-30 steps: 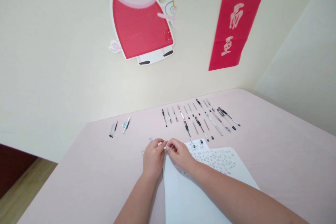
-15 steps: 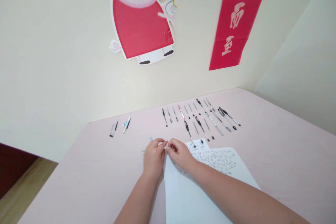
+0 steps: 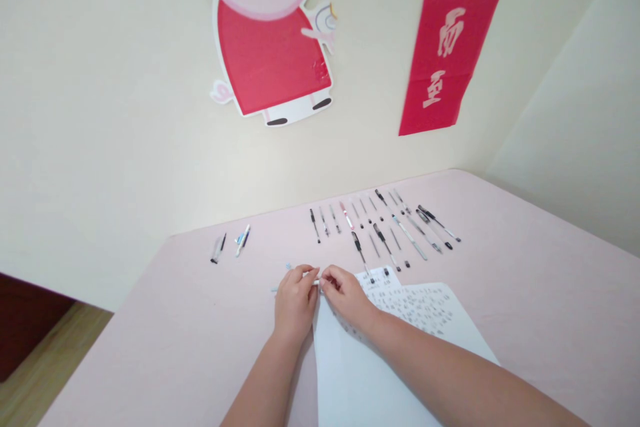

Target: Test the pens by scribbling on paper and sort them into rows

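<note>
Thin pale pen point(image 3: 315, 282) lies pinched between your two hands, out on the middle of the counter point(image 3: 170, 340), a little toward its far edge. Your left hand point(image 3: 295, 300) closes finger and thumb on one part of it, and a pale end pokes out past that hand toward the left edge. Your right hand point(image 3: 347, 293) grips the other end in the same narrow pinch, fingertips almost touching those of the left. The right hand and forearm rest on a white sheet point(image 3: 370, 380) with rows of handwriting at its far end. A small blue piece point(image 3: 287, 266) lies just beyond your left hand. A row of pens point(image 3: 383, 230) is laid out along the far edge, and two more pens point(image 3: 230, 245) sit near the far left corner.
</note>
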Motion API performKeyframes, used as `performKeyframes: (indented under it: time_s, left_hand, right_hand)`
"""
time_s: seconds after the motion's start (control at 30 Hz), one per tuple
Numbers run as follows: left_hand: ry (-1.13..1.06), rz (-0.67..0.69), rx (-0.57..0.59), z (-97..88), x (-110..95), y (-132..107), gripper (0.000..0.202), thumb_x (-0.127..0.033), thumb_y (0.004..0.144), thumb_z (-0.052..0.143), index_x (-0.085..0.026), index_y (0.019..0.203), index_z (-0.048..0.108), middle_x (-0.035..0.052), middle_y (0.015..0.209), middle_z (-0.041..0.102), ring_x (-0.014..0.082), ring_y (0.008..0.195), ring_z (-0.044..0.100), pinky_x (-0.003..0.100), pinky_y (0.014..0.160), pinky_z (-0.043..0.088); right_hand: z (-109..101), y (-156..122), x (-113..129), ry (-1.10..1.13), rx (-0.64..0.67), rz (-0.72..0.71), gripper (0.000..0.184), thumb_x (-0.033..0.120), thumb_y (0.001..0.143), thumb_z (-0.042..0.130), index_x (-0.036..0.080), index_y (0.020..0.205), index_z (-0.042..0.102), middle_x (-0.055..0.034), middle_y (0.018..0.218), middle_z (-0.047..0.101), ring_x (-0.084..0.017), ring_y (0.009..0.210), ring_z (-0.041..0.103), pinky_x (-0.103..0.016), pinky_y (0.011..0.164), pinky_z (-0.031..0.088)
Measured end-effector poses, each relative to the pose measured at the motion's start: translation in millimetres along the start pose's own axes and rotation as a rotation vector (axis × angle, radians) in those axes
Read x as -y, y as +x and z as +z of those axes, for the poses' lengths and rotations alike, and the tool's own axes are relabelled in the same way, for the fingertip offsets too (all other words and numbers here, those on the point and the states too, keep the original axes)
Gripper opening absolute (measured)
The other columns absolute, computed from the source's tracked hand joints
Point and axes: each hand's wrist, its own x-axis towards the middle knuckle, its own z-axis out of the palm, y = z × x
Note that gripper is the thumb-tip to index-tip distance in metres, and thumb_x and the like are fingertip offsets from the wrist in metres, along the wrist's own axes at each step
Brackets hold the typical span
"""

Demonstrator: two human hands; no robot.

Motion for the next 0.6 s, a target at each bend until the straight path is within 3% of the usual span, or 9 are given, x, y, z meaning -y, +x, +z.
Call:
performKeyframes:
  time_s: [0.27, 0.43, 0.6]
  left_hand:
    - [-0.027, 0.018, 0.000, 0.3, -1.4, 0.4, 0.028, -0.029, 0.087, 0.047, -0.018, 0.111, 0.058, 0.0086, 0.103, 0.061, 0.0216, 0.094, 0.056, 0.038, 0.083, 0.047]
    - [-0.097, 0.054, 0.061, -1.4, -4.6, 3.0, 0.027, -0.022, 0.089, 0.040, -0.018, 0.110, 0.058, 0.0080, 0.099, 0.062, 0.0194, 0.090, 0.057, 0.035, 0.080, 0.048]
    - [-0.109, 0.051, 0.015, -1.7, -3.8, 2.1, 0.024, -0.018, 0.088, 0.042, -0.018, 0.103, 0.061, 0.0070, 0.095, 0.063, 0.0186, 0.087, 0.057, 0.033, 0.077, 0.048]
  right_hand:
    - [-3.4, 5.5, -4.4, 0.301, -0.136, 0.152, 0.017, 0.035, 0.079, 0.052, 0.019, 0.075, 0.050, 0.0046, 0.061, 0.049, -0.011, 0.051, 0.046, -0.022, 0.048, 0.037]
    - [-4.5, 8.8, -6.4, 0.504, -0.187, 0.231, 0.025, 0.043, 0.075, 0.060, 0.019, 0.077, 0.053, 0.0062, 0.054, 0.047, -0.009, 0.046, 0.041, -0.020, 0.042, 0.031]
    - [-4.2, 9.0, -6.7, 0.596, -0.174, 0.254, 0.028, 0.044, 0.072, 0.064, 0.018, 0.074, 0.055, 0.0075, 0.049, 0.045, -0.007, 0.043, 0.038, -0.020, 0.040, 0.027]
